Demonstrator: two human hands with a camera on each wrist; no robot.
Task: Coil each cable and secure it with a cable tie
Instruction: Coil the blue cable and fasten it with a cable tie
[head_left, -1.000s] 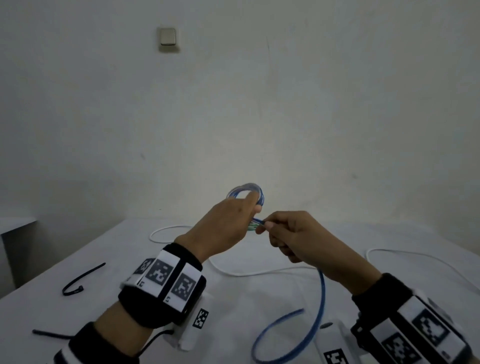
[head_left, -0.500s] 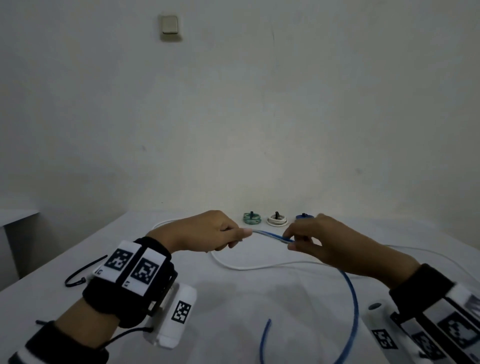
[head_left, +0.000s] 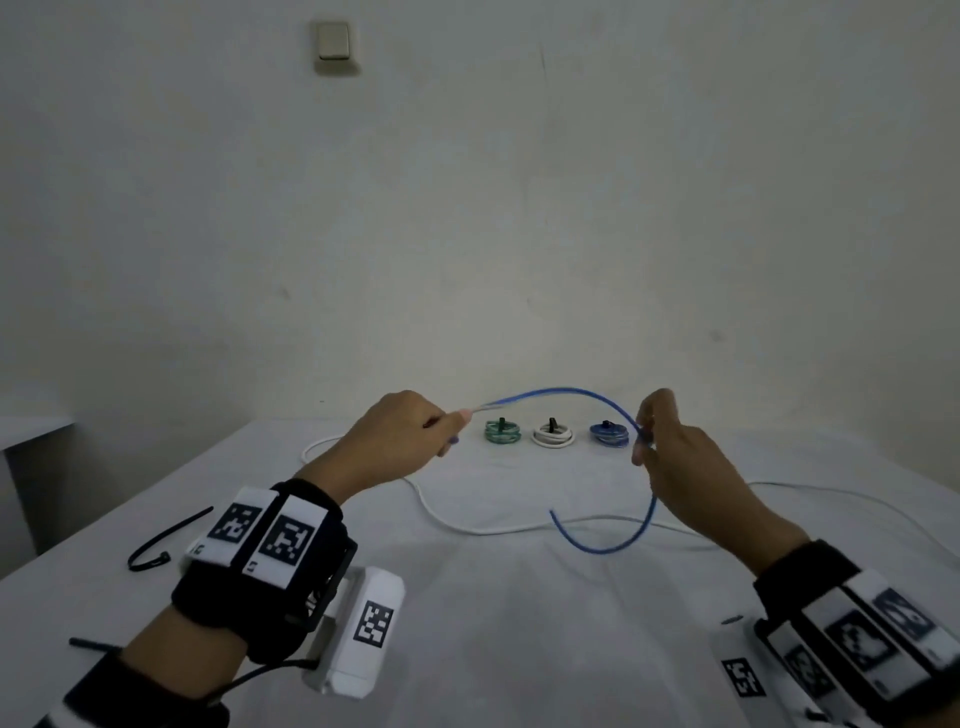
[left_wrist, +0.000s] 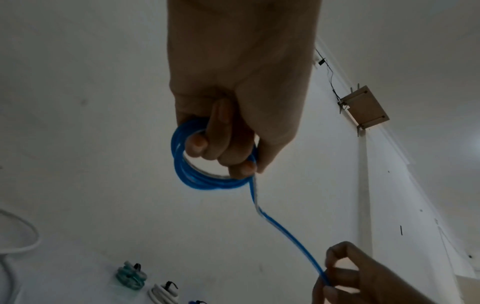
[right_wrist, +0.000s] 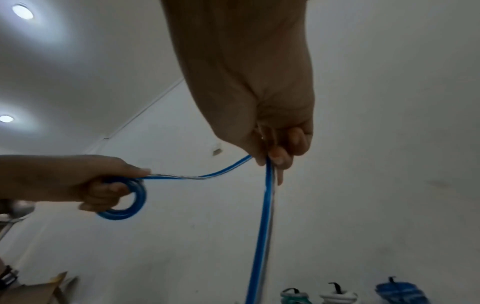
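Note:
My left hand (head_left: 400, 441) grips a small coil of blue cable (left_wrist: 205, 176) wound round its fingers (left_wrist: 197, 144). From the coil the blue cable (head_left: 561, 391) arcs to the right. My right hand (head_left: 660, 441) pinches it there between thumb and fingertips (right_wrist: 276, 158). Below that hand the free tail (head_left: 613, 540) hangs in a curl above the white table (head_left: 493, 623). A loose white cable (head_left: 467, 525) lies across the table. Two black cable ties lie at the left, one (head_left: 166, 540) curved and another (head_left: 88, 644) near the edge.
Three tied coils stand in a row at the back of the table: green (head_left: 502, 432), white (head_left: 554, 434) and blue (head_left: 609, 432). A wall rises right behind them. A wall switch (head_left: 335, 40) sits high up. A cardboard box (right_wrist: 31, 292) shows low in the right wrist view.
Both hands dropped from in front of my view and drew apart. The right hand slid along the blue cable to the right, stretching a length out of the coil. The free tail got shorter.

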